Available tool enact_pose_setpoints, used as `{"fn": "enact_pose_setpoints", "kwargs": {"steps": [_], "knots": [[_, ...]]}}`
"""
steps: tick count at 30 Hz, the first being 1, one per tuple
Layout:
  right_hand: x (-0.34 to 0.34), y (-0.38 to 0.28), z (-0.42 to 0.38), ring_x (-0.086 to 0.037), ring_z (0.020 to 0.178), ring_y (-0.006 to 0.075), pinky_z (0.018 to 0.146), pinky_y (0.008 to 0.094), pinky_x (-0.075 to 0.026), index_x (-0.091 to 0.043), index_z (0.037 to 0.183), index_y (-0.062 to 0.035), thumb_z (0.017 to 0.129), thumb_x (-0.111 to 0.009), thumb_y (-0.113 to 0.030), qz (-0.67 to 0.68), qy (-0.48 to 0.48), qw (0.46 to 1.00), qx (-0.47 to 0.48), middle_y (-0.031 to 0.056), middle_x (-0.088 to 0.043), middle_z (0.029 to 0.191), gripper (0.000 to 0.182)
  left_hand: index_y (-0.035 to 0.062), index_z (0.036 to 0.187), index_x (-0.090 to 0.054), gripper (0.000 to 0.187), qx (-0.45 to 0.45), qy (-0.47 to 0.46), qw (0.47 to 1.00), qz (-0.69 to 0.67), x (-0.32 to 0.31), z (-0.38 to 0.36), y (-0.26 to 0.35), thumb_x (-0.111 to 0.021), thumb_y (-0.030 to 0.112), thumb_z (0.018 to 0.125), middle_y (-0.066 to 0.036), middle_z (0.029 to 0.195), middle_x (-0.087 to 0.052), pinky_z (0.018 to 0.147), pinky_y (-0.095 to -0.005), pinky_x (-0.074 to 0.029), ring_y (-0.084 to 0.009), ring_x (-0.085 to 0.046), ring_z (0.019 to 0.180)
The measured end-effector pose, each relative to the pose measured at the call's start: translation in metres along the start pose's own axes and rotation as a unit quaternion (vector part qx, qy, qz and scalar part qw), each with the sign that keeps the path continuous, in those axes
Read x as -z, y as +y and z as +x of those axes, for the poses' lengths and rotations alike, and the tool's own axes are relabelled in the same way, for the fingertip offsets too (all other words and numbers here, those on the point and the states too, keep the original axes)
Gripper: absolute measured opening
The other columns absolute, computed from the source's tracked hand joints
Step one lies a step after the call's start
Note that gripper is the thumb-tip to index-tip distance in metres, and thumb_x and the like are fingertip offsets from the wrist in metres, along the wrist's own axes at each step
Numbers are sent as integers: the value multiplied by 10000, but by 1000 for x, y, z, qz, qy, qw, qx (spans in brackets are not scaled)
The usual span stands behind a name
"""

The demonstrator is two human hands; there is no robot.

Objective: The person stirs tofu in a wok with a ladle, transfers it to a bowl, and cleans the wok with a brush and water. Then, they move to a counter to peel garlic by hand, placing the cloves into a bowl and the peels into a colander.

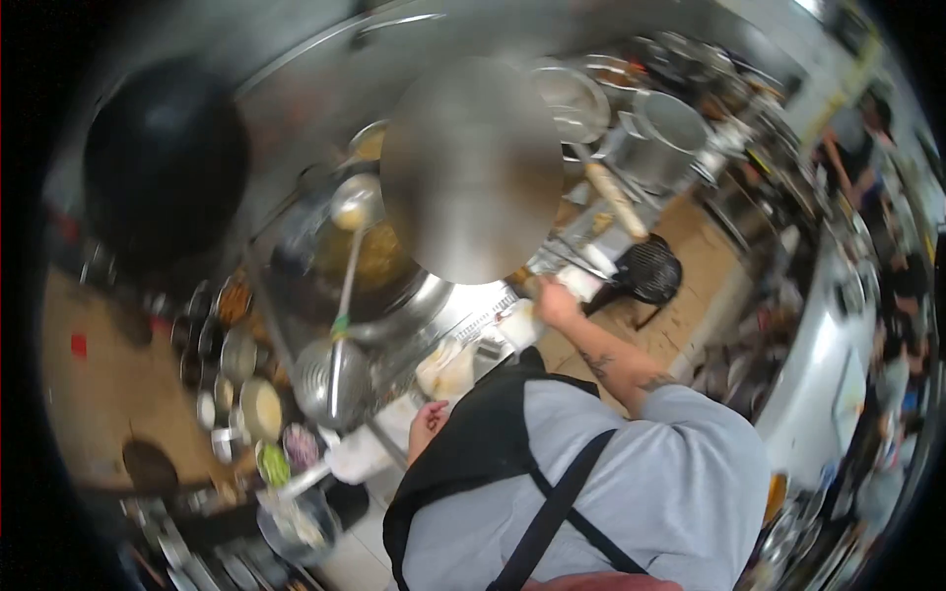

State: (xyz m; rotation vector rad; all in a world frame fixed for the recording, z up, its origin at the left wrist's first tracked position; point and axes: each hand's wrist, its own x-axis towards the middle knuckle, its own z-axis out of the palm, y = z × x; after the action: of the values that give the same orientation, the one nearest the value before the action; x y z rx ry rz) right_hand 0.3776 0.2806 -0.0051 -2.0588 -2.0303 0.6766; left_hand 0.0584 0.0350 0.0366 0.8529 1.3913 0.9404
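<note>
My right hand (pixel 559 301) reaches forward at the stove's edge, beside a white cloth (pixel 579 283); its fingers look closed, but what they hold is too blurred to tell. My left hand (pixel 427 424) is low by the black apron, fingers loosely curled and slightly apart, with nothing visible in them. Just ahead of it lies a pale crumpled cloth (pixel 446 371). A wok (pixel 365 256) with yellowish liquid sits on the stove at left. Over it rests a long-handled ladle (pixel 356 202), and a perforated skimmer (pixel 333 382) lies nearer. A blurred grey oval hides the area above the stove.
A large steel pot (pixel 662 138) stands at upper right, near a black round basket-like object (pixel 650 271). Bowls of ingredients (pixel 260 409) line the lower left. A dark round pan (pixel 166 163) is at upper left. Another person (pixel 849 148) is at far right.
</note>
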Motion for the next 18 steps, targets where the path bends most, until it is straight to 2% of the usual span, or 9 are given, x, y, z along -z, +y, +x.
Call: {"fn": "enact_pose_setpoints", "kwargs": {"steps": [1,4,5,7,10,11,14,16,18], "knots": [[-4,1,2,-601,1096,405,936,478,-499,-510,1332,-82,758,-675,-169,6,-6,1000,1,213,-547,1275,603,-8,1147,-602,209,-37,-26,997,58,0,15,-6,-574,76,958,-28,825,-586,718,-238,-461,-90,-566,783],[4,-10,-3,-581,1120,404,943,480,-491,-501,1337,-78,763,-675,-191,22,14,1000,-13,216,-529,1266,611,-8,1135,-610,200,-26,-127,985,114,-22,24,70,-565,60,952,-22,833,-592,724,-244,-467,-96,-580,791],[14,-14,-12,-572,1126,403,945,477,-489,-499,1335,-71,766,-677,-212,21,26,999,-25,218,-527,1260,612,-4,1146,-605,214,-71,-160,977,125,-27,32,76,-565,45,943,-25,841,-605,733,-251,-477,-102,-586,788],[44,-19,-43,-547,1151,396,959,468,-477,-487,1336,-57,783,-673,-278,16,44,998,-44,220,-525,1237,624,-1,1152,-604,225,-92,-208,966,121,-40,48,78,-571,38,933,-23,840,-603,742,-253,-484,-102,-586,786],[43,21,-84,-526,1179,394,972,462,-470,-483,1340,-55,788,-670,-269,29,136,989,-52,218,-517,1248,620,1,1165,-598,239,-119,-265,949,125,-65,53,72,-579,41,930,-27,849,-606,759,-254,-494,-100,-588,788],[46,38,-102,-505,1212,389,984,464,-464,-473,1352,-58,797,-651,-236,26,98,992,-76,218,-497,1293,610,1,1169,-597,241,-121,-279,943,132,-73,55,65,-581,45,933,-29,851,-608,761,-253,-494,-101,-588,790],[22,107,-169,-532,1184,388,985,478,-466,-454,1370,-31,795,-643,-211,26,111,985,-132,208,-510,1270,631,-9,1186,-582,243,-99,-318,934,127,-90,43,50,-569,58,952,-46,870,-632,775,-255,-496,-109,-603,806],[-4,158,-217,-528,1217,382,1009,469,-453,-547,1304,-29,798,-625,-163,12,39,973,-228,223,-542,1293,529,-14,1202,-566,248,-64,-337,934,101,-96,38,40,-554,58,965,-54,901,-647,766,-253,-499,-112,-613,813],[-31,201,-265,-581,1146,367,948,440,-493,-603,1242,-38,807,-619,-164,21,-69,935,-348,220,-605,1235,453,-4,1229,-541,265,-67,-317,944,61,-97,23,49,-548,67,975,-62,913,-652,773,-253,-497,-122,-606,827]]}}
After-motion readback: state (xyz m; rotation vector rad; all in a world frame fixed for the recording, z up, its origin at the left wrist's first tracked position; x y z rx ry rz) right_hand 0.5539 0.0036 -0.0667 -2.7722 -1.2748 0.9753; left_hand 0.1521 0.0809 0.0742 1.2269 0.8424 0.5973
